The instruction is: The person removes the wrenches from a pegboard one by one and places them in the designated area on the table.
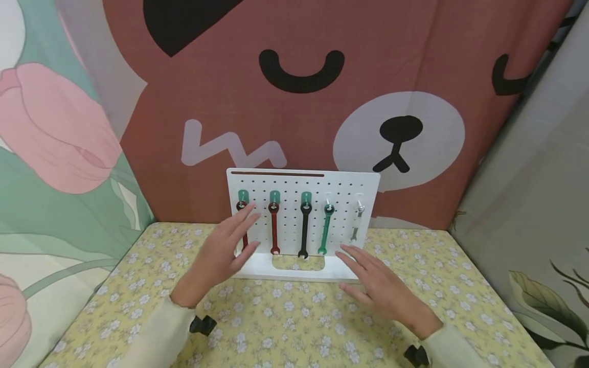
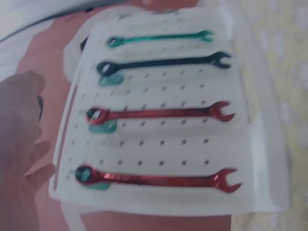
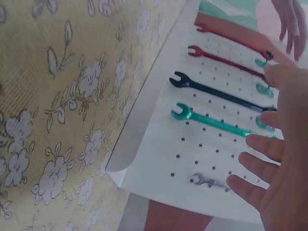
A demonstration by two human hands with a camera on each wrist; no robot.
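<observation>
A white pegboard (image 1: 288, 225) stands upright with several combination wrenches hanging in a row. From left to right come a red wrench (image 2: 159, 180), a second red wrench (image 1: 274, 230), a black wrench (image 1: 304, 230), a green wrench (image 1: 325, 230) and a small silver wrench (image 1: 356, 225). My left hand (image 1: 223, 250) is held before the board's left side, fingers extended, partly covering the leftmost red wrench in the head view. Before the lower right corner, my right hand (image 1: 379, 281) has its fingers spread, nearest the silver wrench. Neither hand holds anything.
The pegboard's white base (image 1: 294, 274) rests on a table with a yellow floral cloth (image 1: 294, 322). Close behind hangs a curtain (image 1: 303, 128) with a brown bear print. More printed fabric (image 1: 529, 204) borders the right side.
</observation>
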